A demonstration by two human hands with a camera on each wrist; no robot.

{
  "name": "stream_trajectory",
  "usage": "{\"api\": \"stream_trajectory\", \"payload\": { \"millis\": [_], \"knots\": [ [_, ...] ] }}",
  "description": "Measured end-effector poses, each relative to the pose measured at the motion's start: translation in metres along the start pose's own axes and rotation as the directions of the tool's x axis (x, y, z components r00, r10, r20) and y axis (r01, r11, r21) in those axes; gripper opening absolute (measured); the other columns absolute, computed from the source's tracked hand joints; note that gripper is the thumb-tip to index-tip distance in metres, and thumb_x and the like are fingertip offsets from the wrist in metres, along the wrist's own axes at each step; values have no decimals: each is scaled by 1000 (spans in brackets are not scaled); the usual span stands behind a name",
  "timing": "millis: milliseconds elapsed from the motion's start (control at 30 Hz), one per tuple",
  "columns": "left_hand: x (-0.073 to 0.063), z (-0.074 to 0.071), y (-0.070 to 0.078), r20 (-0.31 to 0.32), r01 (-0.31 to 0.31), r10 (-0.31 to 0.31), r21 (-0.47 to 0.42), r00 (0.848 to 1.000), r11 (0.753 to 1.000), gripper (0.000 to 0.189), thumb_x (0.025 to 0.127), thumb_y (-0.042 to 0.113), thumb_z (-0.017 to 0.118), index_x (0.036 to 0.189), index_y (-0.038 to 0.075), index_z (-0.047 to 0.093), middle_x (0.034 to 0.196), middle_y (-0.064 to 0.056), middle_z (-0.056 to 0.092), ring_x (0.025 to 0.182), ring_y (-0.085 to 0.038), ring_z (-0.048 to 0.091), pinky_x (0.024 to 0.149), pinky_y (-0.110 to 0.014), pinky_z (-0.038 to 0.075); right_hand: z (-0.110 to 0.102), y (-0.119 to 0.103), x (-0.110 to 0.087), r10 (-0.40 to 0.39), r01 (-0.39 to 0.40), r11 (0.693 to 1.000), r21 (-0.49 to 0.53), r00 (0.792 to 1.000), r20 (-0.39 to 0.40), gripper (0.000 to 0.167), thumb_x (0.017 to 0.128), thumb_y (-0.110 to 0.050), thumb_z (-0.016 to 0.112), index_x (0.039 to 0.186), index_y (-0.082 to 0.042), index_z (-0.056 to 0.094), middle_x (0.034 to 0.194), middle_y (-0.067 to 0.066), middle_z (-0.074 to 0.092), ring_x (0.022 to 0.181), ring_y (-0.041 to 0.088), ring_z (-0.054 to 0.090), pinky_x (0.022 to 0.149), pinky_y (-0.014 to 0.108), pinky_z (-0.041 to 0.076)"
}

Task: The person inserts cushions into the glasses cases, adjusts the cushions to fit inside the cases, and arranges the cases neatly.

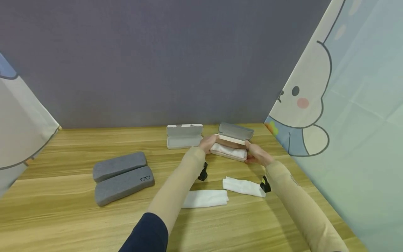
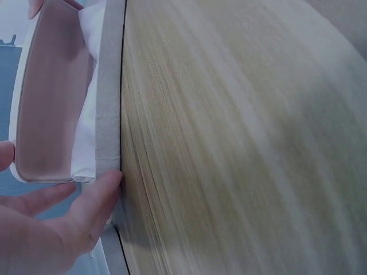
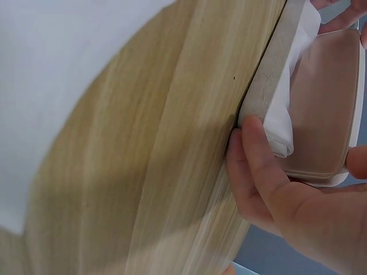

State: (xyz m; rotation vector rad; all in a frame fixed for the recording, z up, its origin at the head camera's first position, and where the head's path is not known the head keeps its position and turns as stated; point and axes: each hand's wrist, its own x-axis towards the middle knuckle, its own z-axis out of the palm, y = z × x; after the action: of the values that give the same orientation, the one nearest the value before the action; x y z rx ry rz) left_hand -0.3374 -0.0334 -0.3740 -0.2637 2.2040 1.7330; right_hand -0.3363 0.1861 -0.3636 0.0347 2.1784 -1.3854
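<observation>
A glasses case with a pinkish-brown lining (image 1: 232, 144) stands part open on the wooden table, a folded white cloth (image 1: 228, 149) lying in its base. My left hand (image 1: 209, 142) grips its left end, and my right hand (image 1: 257, 154) grips the right end. In the left wrist view the left thumb is at the rim of the raised lid (image 2: 51, 97), with a fingertip against the pale base (image 2: 109, 114). The right wrist view shows the right thumb on the lid rim and fingers at the base corner (image 3: 269, 80).
Behind the held case is an open grey case (image 1: 236, 131); another open case (image 1: 184, 131) stands to its left. Two grey cases, one plain (image 1: 119, 166) and one with a glasses print (image 1: 122, 186), lie left. Nearer are two folded white cloths (image 1: 206, 198) (image 1: 242, 186).
</observation>
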Motion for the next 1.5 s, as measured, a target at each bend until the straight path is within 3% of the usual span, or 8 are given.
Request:
{"api": "stream_trajectory", "payload": {
  "millis": [167, 400, 900, 1167, 1500],
  "knots": [
    [0, -4, 3, 30, -2, 2, -8, 1000, 1000, 57, 100, 39, 40, 150, 14, 33, 159, -8, 26, 144, -33, 28, 112, -49, 37, -1, -1, -1, -19, 19, 1000, -18, 1000, 1, 65, 105, -36, 16, 150, 9, 3, 140, 32, 30, 106, 30, 50, 104, 45, 44],
    [3, -6, 1, 39, -8, 8, 12, 999, 1000, 55, 101, 36, 39, 149, 12, 34, 158, -9, 28, 144, -33, 29, 111, -49, 38, -2, -2, 0, -18, 18, 999, -49, 1000, -8, 63, 105, -34, 20, 149, 10, 11, 119, 21, 45, 95, 23, 55, 98, 40, 49],
    [0, -6, 0, 36, -16, 14, 53, 999, 998, 53, 99, 27, 37, 149, 9, 34, 157, -9, 31, 143, -31, 32, 110, -48, 40, 1, 1, -1, -46, 46, 999, -23, 999, -4, 60, 106, -31, 21, 148, 11, 11, 130, 24, 38, 97, 22, 54, 100, 39, 48],
    [-2, -5, -2, 34, -12, 11, 50, 999, 999, 54, 99, 27, 37, 149, 7, 34, 156, -10, 31, 142, -31, 33, 110, -47, 40, 2, 4, -2, -56, 55, 998, -24, 998, -24, 56, 106, -29, 24, 142, 14, 24, 116, 18, 47, 92, 19, 56, 96, 36, 50],
    [-1, -2, -2, 10, -9, 8, 94, 1000, 995, 56, 97, 21, 36, 150, 4, 30, 157, -10, 30, 138, -28, 38, 107, -47, 43, 3, 5, -1, -36, 35, 999, -27, 998, -49, 53, 106, -27, 29, 139, 14, 28, 109, 17, 49, 84, 16, 56, 90, 34, 52]
  ]
}}
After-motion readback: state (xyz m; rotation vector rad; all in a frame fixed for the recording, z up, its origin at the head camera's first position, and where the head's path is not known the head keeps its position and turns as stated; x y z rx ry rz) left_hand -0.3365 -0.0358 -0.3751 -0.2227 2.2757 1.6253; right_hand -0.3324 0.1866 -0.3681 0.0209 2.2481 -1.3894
